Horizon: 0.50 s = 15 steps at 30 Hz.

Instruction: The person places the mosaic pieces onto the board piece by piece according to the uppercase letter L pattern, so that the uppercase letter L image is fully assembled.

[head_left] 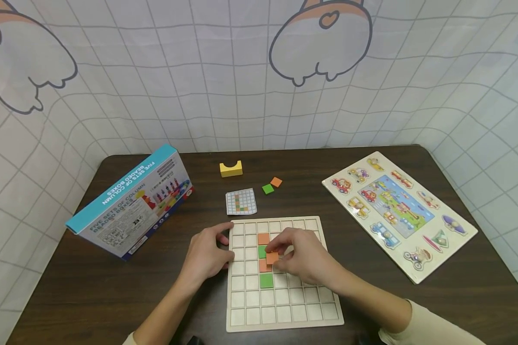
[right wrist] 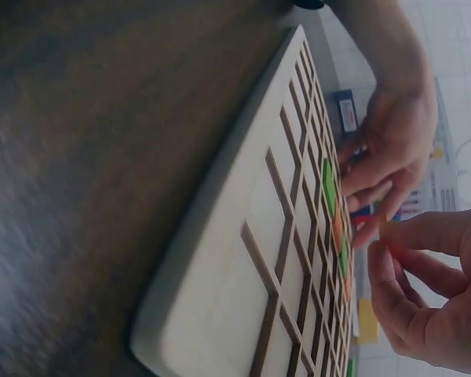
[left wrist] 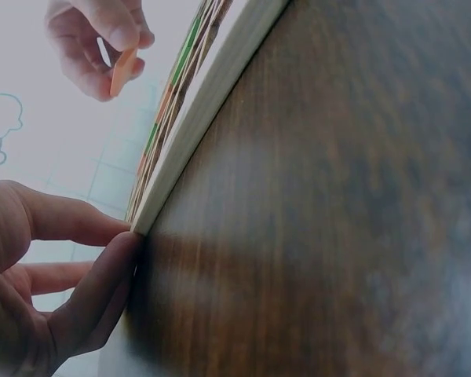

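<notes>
A pale wooden grid board (head_left: 285, 311) lies on the dark table. Down one of its columns sit an orange tile (head_left: 263, 238), a green tile (head_left: 262, 251), a second orange tile (head_left: 264, 266) and another green tile (head_left: 266, 281). My right hand (head_left: 304, 254) pinches a separate orange tile (head_left: 272, 258) between thumb and fingers, raised over that column; it also shows edge-on in the left wrist view. At the board's left edge, near the far corner, my left hand (head_left: 207, 254) grips the rim with thumb and fingertips.
Beyond the board lie a small pattern card (head_left: 241, 201), a loose green tile (head_left: 268, 189), a loose orange tile (head_left: 276, 182) and a yellow notched block (head_left: 230, 169). A blue-topped box (head_left: 134, 206) stands left. The vehicle picture puzzle (head_left: 397, 211) lies right.
</notes>
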### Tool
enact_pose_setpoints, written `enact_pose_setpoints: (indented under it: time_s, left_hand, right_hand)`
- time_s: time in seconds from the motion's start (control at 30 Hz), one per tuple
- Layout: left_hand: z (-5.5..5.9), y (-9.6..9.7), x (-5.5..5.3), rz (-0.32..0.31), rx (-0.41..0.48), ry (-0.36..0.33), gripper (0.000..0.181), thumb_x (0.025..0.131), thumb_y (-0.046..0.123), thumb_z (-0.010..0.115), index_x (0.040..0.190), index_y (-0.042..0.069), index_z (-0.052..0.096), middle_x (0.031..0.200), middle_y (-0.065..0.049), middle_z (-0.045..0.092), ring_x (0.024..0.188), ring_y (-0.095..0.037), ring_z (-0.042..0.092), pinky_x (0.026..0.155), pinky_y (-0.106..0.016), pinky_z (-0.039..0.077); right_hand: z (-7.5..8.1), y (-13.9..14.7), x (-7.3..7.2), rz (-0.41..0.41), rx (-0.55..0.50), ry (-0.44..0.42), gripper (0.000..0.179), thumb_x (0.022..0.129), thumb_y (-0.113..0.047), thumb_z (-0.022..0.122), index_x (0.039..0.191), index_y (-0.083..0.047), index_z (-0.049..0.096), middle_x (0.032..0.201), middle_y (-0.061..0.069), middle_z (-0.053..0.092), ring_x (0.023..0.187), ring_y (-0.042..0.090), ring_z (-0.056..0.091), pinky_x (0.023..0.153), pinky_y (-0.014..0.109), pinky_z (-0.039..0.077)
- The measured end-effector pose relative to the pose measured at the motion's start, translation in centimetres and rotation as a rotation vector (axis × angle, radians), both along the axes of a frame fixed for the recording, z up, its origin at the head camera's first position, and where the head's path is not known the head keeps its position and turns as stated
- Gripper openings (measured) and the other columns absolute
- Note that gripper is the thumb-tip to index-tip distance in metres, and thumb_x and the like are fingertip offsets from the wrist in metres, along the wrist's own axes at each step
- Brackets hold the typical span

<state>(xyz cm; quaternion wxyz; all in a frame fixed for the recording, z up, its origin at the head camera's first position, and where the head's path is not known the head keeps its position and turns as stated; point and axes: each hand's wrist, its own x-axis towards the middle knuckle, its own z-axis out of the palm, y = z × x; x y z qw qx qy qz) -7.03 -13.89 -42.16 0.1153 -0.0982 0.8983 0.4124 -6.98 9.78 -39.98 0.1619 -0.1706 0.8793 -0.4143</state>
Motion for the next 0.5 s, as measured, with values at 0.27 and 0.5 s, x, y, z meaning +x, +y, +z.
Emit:
enact_pose_setpoints:
  time_s: [0.27, 0.5]
  left_hand:
    - [0.1, 0.1, 0.0, 0.0, -0.002, 0.0, 0.073, 0.074, -0.004, 0.075, 0.143, 0.016, 0.064, 0.096, -0.008, 0.062, 0.049, -0.015, 0.062, 0.048, -0.029, 0.052]
    - [0.0, 0.0, 0.0, -0.002, -0.008, 0.0, 0.073, 0.074, -0.003, 0.076, 0.143, 0.017, 0.064, 0.095, -0.007, 0.062, 0.049, -0.015, 0.062, 0.048, -0.029, 0.051]
  right_hand:
    - [-0.4, 0.0, 1.1, 0.059, -0.004, 0.033, 0.027, 0.076, 0.001, 0.082, 0.096, -0.016, 0.079, 0.089, -0.007, 0.067, 0.079, 0.011, 0.062, 0.066, 0.021, 0.055]
    - [-0.8, -0.1, 2.2, 0.109, -0.056, 0.019, 0.027, 0.076, 0.005, 0.083, 0.095, -0.012, 0.078, 0.092, -0.005, 0.07, 0.078, 0.009, 0.063, 0.066, 0.02, 0.057]
